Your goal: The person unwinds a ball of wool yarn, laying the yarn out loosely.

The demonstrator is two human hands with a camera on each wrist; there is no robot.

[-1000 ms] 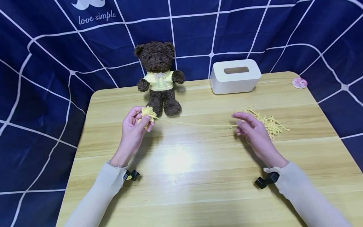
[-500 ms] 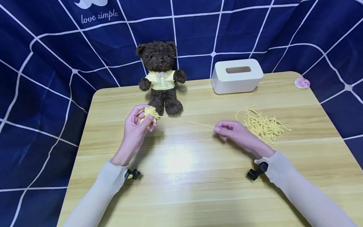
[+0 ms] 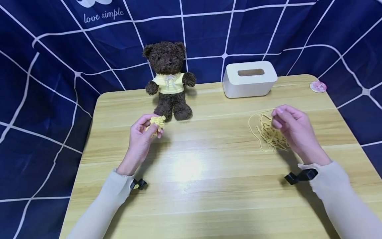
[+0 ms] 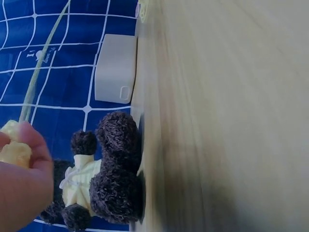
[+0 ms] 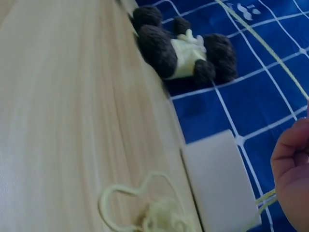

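My left hand (image 3: pixel 139 137) pinches a small looped bundle of yellow yarn (image 3: pixel 158 122) between thumb and fingers, in front of the teddy bear's feet. In the left wrist view, a yarn strand (image 4: pixel 41 60) runs taut up and away from the bundle. My right hand (image 3: pixel 298 132) is raised over the right side of the table, thumb and fingertips pinching the yarn; the right wrist view shows the taut strand (image 5: pixel 270 53) reaching these fingers. Below the right hand lies a loose, tangled pile of yellow yarn (image 3: pixel 270 134), partly covered by the hand, with one long loop spread to its left.
A dark brown teddy bear (image 3: pixel 168 83) in a yellow top sits at the back of the wooden table (image 3: pixel 191 199). To its right stands a white tissue box (image 3: pixel 250 79). A round pink disc (image 3: pixel 318 86) lies near the back right corner. Blue gridded cloth (image 3: pixel 206 36) hangs behind.
My right hand first came leftward toward the bundle, then swung far right and up over the yarn pile, drawing the yarn. The left hand has stayed nearly still with the bundle.
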